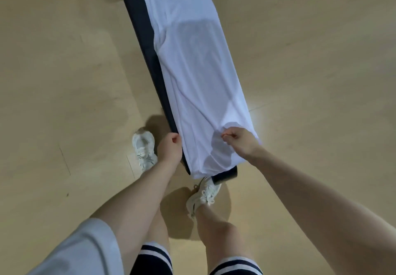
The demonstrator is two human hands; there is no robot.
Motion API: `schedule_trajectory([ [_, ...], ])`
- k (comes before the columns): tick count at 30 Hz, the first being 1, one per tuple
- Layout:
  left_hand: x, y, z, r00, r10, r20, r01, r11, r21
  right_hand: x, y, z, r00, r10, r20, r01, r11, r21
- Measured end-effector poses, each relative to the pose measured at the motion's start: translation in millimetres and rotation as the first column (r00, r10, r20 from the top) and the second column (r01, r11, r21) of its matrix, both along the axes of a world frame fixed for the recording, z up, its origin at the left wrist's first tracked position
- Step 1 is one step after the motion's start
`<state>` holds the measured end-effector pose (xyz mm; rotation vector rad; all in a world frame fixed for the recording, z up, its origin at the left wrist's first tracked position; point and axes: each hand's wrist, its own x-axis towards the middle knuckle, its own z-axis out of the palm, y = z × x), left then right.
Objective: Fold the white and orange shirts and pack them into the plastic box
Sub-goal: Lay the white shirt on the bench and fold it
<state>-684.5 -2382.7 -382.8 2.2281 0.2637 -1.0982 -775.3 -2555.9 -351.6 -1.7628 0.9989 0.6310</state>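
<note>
We see the white shirt (192, 77) spread lengthwise along a narrow dark bench (141, 28) on the wooden floor (64, 81), its near end hanging over the bench's end. The left hand (170, 149) is closed on the shirt's left edge. The right hand (241, 140) pinches a bunch of fabric beside it.

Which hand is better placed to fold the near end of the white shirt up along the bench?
Probably the right hand: it pinches the shirt on top, near the hem. The left hand grips only the side edge by the bench.
</note>
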Motion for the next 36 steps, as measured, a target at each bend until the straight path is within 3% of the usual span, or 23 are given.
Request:
schedule_trajectory([
  [5,-54,1,2,1.0,0.002,0.01,-0.002,1.0,0.014,-34,48,-14,0.971,0.234,-0.037,-0.237,0.967,-0.094],
  [8,-71,-3,-5,0.998,0.008,0.065,-0.01,0.999,0.033,-39,68,-21,0.983,0.184,0.001,-0.183,0.975,-0.127],
  [12,-79,-8,-6,0.992,0.09,0.088,-0.082,0.993,-0.09,-39,78,-28,0.976,0.216,-0.023,-0.215,0.95,-0.227],
  [16,-84,9,1,0.97,0.244,0.006,-0.239,0.957,-0.165,-44,83,-27,0.973,0.228,0.017,-0.218,0.948,-0.233],
  [19,-83,26,-3,0.952,0.305,-0.006,-0.303,0.944,-0.134,-49,82,-26,0.978,0.192,0.078,-0.178,0.971,-0.158],
  [22,-85,34,-8,0.949,0.303,0.08,-0.303,0.953,-0.024,-54,74,-29,0.981,0.158,0.112,-0.133,0.97,-0.201],
  [24,-87,33,-9,0.946,0.271,0.179,-0.268,0.963,-0.042,-58,64,-33,0.986,0.08,0.143,-0.037,0.958,-0.284],
  [26,-86,30,-12,0.947,0.12,0.298,-0.114,0.993,-0.038,-63,50,-38,0.984,-0.001,0.177,0.067,0.929,-0.364],
  [28,-85,24,-16,0.945,-0.013,0.327,0.004,1.0,0.028,-69,39,-43,0.985,-0.042,0.168,0.111,0.897,-0.427],
  [34,-76,6,-20,0.952,-0.079,0.295,0.019,0.979,0.202,-69,27,-47,0.989,-0.11,0.103,0.148,0.85,-0.506],
  [36,-74,6,-19,0.941,-0.02,0.337,-0.026,0.991,0.132,-65,27,-49,0.984,-0.158,0.088,0.181,0.837,-0.517],
])
